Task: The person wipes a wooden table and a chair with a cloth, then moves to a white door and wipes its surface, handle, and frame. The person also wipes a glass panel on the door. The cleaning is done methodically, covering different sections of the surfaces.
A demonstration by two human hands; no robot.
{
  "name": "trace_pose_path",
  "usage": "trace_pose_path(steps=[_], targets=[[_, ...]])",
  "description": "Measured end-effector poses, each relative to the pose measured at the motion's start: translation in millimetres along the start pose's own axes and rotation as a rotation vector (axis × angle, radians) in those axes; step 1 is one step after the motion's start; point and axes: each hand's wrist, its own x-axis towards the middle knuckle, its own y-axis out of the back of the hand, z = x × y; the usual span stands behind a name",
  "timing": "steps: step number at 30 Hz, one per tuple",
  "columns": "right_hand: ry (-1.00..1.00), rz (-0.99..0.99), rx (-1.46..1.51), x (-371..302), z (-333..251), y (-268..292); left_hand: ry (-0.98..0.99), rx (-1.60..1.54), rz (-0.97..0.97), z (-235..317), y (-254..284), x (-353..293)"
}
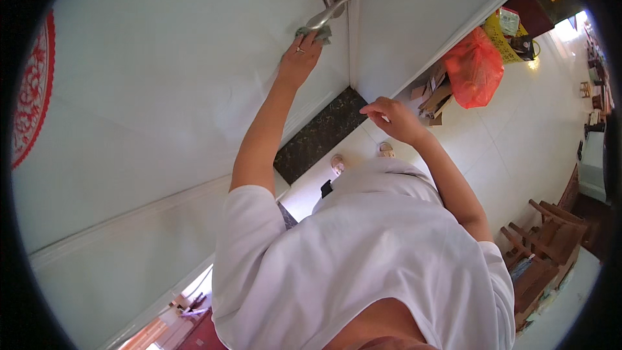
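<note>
Your left hand (300,63) grips a greenish cloth (326,34), its fingers spread over the folds and pressing them against the pale door (162,84). The cloth sits just beside the free end of the metal lever handle (332,10); you can't tell from here whether the two touch. Your right hand (398,122) appears to hold nothing — its fingers are loosely bent, with the index more extended, apart from the door. Expect the cloth to be light and limp, with no stiffness of its own and nothing to break; whether it is damp doesn't show. It would likely bunch or slip if pinched by one corner, so take it by the middle of the folds — flat fingers on top, thumb tucking the loose edge.
</note>
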Motion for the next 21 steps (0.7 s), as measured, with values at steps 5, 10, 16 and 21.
trace_pose_path(steps=[5,10,16,21], targets=[[-0.007,-0.020,0.009,-2.8,10.8,3.2,-0.162,-0.072,-0.128,-7.2,-7.9,-43.2],[-0.162,-0.050,0.171,-17.7,40.4,2.3,0.121,0.112,0.118,-55.2,72.0,-49.9],[-0.139,-0.064,0.198,-1.1,40.5,4.1,0.352,0.346,0.420,-83.6,108.8,-33.3],[-0.091,-0.137,0.166,19.3,26.3,-1.4,0.274,0.144,0.088,-54.0,72.6,-74.9]])
